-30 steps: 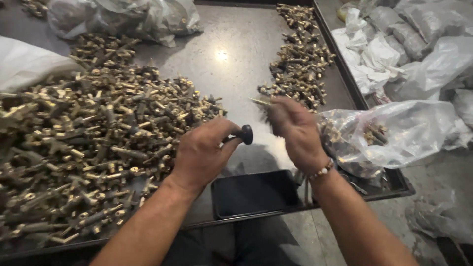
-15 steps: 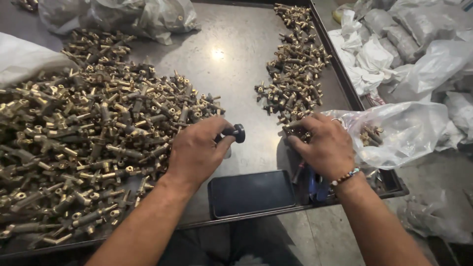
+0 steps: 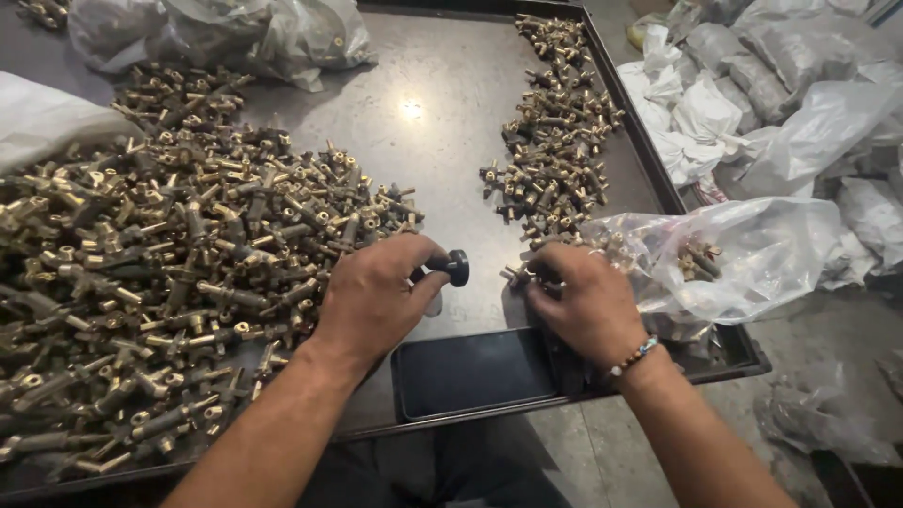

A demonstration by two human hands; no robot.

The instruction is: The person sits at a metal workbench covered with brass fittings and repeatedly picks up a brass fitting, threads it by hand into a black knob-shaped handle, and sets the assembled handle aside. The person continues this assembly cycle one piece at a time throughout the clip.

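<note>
Left hand gripped black-knobbed tool, just above dark phone. Right hand pinched brass fitting, right of phone. Fitting likely small, rigid, dense, slick; best held by stem.

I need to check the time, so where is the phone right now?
In the head view the phone lies face up at the near edge of the tray, between the left hand and the right hand.
</note>
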